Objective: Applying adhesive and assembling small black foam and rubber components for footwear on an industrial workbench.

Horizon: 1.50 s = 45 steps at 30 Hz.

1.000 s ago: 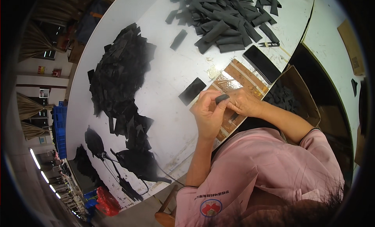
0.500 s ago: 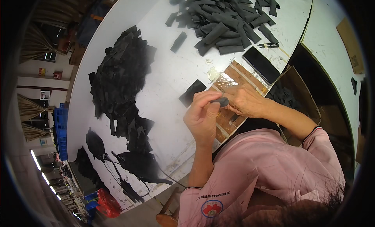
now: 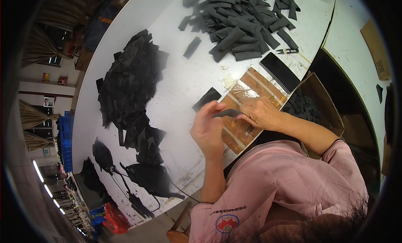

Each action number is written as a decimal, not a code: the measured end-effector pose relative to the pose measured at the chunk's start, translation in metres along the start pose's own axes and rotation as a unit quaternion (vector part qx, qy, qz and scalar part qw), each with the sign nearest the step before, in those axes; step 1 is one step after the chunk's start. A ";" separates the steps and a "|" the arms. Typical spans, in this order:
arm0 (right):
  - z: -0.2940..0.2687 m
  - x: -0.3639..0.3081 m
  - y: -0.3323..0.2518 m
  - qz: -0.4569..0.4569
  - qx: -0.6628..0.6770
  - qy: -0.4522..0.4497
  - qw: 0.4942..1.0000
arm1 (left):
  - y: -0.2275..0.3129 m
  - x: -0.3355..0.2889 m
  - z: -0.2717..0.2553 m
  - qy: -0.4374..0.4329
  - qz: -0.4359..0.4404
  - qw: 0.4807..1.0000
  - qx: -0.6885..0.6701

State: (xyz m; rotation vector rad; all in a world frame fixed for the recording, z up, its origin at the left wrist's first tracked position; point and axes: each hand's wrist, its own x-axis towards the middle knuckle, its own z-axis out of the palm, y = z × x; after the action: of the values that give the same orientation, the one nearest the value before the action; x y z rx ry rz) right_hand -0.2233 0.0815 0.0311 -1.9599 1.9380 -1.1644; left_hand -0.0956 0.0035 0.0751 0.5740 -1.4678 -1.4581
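A dark grey fabric strip (image 3: 228, 113) stretches between my hands above a brown board with pale stripes (image 3: 238, 136). My right hand (image 3: 261, 113) pinches its right end between thumb and fingers. The strip's other end runs into the curled fingers of my left hand (image 3: 207, 128), whose grip is partly hidden. A flat black fabric piece (image 3: 206, 99) lies on the white table beside the board, just beyond my left hand.
Dark rolled fabric pieces (image 3: 238, 27) are heaped at the far side, black flat pieces (image 3: 130, 79) at the left. A phone (image 3: 279, 72) and thread snips (image 3: 288, 51) lie past the board. A cardboard box (image 3: 320, 100) of dark pieces stands right. Black corded items (image 3: 146, 176) lie near left.
My left hand has moved slightly left and its fingers have loosened. The fabric strip, bunched between my fingertips before, now spans the gap between my hands.
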 end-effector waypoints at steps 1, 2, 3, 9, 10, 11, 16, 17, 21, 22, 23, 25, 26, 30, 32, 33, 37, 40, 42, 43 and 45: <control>-0.003 0.001 -0.002 -0.002 0.001 -0.001 1.000 | -0.001 0.002 -0.004 0.002 0.001 1.000 0.000; -0.007 0.003 -0.005 0.000 -0.016 -0.008 1.000 | -0.003 0.006 -0.013 -0.052 0.032 0.996 0.058; -0.009 0.005 -0.006 0.002 -0.033 -0.014 0.999 | -0.004 0.009 -0.018 -0.105 0.062 0.986 0.115; -0.005 0.008 -0.002 -0.011 -0.010 -0.038 0.999 | -0.013 0.017 -0.021 -0.094 0.125 0.967 0.199; -0.006 0.008 -0.002 -0.011 -0.009 -0.040 0.999 | -0.018 0.019 -0.025 -0.096 0.110 0.971 0.190; -0.008 0.009 -0.002 -0.013 0.009 -0.043 0.999 | -0.027 0.020 -0.031 -0.097 0.109 0.971 0.191; -0.059 0.072 -0.023 0.179 0.285 -0.082 0.938 | -0.098 0.033 -0.076 0.035 -0.028 0.915 0.402; -0.066 0.088 -0.014 0.189 0.359 -0.072 0.911 | -0.120 0.036 -0.083 0.016 0.007 0.884 0.468; -0.044 0.065 0.019 0.156 0.173 0.135 0.963 | -0.138 0.045 -0.077 -0.070 -0.091 0.763 0.636; -0.039 0.042 0.011 0.220 0.203 0.098 0.949 | -0.142 0.044 -0.083 -0.081 -0.080 0.772 0.625; -0.034 0.024 0.001 0.219 0.165 0.050 0.960 | -0.144 0.044 -0.088 -0.099 -0.067 0.780 0.614; -0.018 -0.006 -0.020 0.197 0.171 -0.086 0.962 | -0.143 0.036 -0.100 -0.067 -0.099 0.836 0.536; -0.011 -0.014 -0.026 0.163 0.160 -0.143 0.963 | -0.139 0.032 -0.101 -0.037 -0.128 0.883 0.450; 0.019 -0.020 -0.039 0.197 0.175 -0.136 0.955 | -0.069 -0.009 -0.076 0.026 -0.280 0.959 -0.044; 0.029 -0.014 -0.041 0.147 0.147 0.063 0.976 | -0.049 -0.036 -0.055 0.015 -0.302 0.936 -0.181; 0.031 -0.014 -0.042 0.151 0.146 0.059 0.976 | -0.047 -0.049 -0.050 0.000 -0.314 0.928 -0.203; 0.037 -0.023 -0.033 0.283 0.454 -0.003 0.845 | -0.049 -0.091 -0.035 -0.030 -0.298 0.942 -0.149; 0.014 -0.020 -0.032 0.347 0.525 -0.071 0.774 | -0.042 -0.089 -0.046 -0.046 -0.341 0.924 -0.169; 0.000 -0.017 -0.025 0.219 0.343 -0.134 0.904 | -0.029 -0.071 -0.049 -0.061 -0.330 0.916 -0.219; -0.005 -0.015 -0.025 0.219 0.343 -0.137 0.903 | -0.024 -0.061 -0.051 -0.074 -0.317 0.908 -0.264; -0.014 -0.011 -0.027 0.162 0.301 -0.176 0.923 | -0.018 -0.050 -0.058 -0.098 -0.318 0.913 -0.236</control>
State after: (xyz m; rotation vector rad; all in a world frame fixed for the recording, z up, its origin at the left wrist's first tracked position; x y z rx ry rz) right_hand -0.2090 0.1013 0.0517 -1.3518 1.4200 -1.0558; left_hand -0.0297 0.0141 0.0344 0.6418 -1.0373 -2.3546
